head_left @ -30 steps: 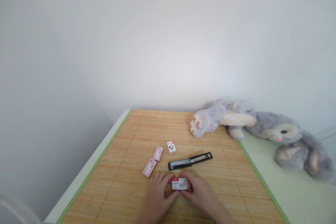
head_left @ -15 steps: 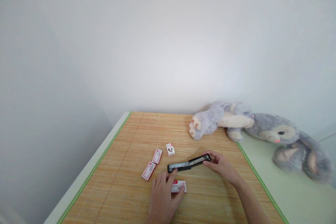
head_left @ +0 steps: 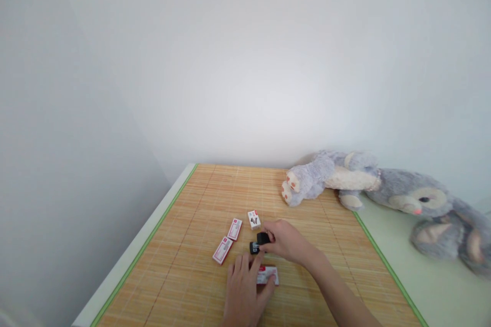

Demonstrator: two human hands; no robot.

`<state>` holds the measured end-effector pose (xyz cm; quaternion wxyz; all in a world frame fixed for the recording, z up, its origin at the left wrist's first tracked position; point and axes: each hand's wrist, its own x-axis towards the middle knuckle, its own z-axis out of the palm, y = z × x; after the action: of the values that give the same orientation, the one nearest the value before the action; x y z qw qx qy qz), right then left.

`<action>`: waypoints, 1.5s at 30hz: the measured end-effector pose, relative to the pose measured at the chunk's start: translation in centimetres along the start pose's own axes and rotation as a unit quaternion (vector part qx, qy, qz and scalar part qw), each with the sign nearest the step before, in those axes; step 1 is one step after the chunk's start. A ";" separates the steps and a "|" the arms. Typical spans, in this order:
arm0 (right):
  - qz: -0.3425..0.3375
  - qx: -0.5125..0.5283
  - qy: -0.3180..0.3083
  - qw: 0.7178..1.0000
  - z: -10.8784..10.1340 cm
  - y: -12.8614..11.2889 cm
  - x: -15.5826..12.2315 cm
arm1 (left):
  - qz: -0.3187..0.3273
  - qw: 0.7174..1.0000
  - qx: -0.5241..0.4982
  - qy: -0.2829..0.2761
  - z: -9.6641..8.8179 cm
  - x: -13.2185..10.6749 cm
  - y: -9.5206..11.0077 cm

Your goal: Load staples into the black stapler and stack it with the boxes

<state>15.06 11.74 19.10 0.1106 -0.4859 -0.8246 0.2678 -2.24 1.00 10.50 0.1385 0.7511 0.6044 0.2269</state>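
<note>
My right hand (head_left: 287, 241) grips the upper arm of a small black stapler (head_left: 263, 238), folded over toward its base; the hand covers most of the stapler. My left hand (head_left: 245, 288) rests on the mat with its fingers spread. Its index fingertip is at the near side of the stapler base, and its thumb lies on the right end of a white and red staple box (head_left: 267, 275). Part of that box is behind the left hand.
Two more white and red staple boxes (head_left: 223, 250) lie left of the stapler. Beyond it is a small white box with a stapler picture (head_left: 253, 219). A grey plush rabbit (head_left: 353, 179) lies across the back right. Under everything is a bamboo mat (head_left: 184, 271) with green edging.
My right hand has swung the stapler's upper arm over to the left, from spread flat to folded over the base. My left hand keeps its place by the box. The view has shifted slightly.
</note>
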 end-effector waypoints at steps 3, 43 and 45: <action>-0.005 -0.017 -0.012 1.000 1.0 -0.3 0.8 | -0.003 1.000 0.000 0.006 -0.1 -0.1 0.2; -0.064 0.051 0.040 0.996 3.2 0.9 6.6 | -0.030 0.993 0.061 0.092 -2.2 2.0 -6.8; -0.064 0.064 0.033 0.995 4.1 0.2 6.7 | -0.025 0.993 0.067 0.090 -2.3 2.0 -6.8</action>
<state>10.08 16.23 15.08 0.1854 -0.4326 -0.8309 0.2966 -8.78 4.35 9.51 0.0386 0.7196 0.6471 0.2488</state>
